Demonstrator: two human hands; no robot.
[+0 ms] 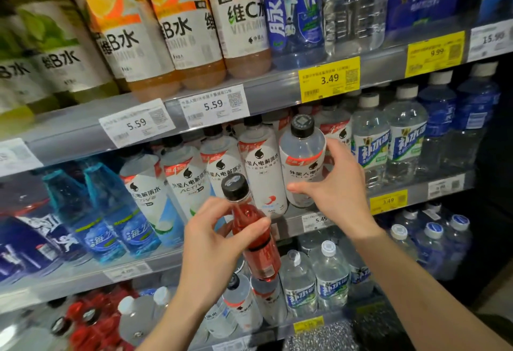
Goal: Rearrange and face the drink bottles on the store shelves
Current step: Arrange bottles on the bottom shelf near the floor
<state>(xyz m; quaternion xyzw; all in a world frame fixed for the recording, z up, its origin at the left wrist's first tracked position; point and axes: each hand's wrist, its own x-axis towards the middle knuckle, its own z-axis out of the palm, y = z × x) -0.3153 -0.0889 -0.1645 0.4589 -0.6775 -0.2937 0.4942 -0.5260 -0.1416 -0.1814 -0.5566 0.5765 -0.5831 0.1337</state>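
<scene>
Fingers [249, 228] of left hand [213, 242] curled round red black-capped bottle [256, 239]; right hand [337, 186] gripping white-labelled bottle [302, 161].

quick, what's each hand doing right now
Left hand: grips the red drink bottle with a black cap, off the shelf.
Right hand: grips the white-labelled clear bottle with a black cap on the middle shelf.

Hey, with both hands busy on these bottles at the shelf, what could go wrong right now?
1. The left hand grips the red bottle only near its neck, in mid-air; it might slip.
2. The right hand holds a white-label bottle packed against its neighbours; turning it may topple them off the shelf edge.
</scene>
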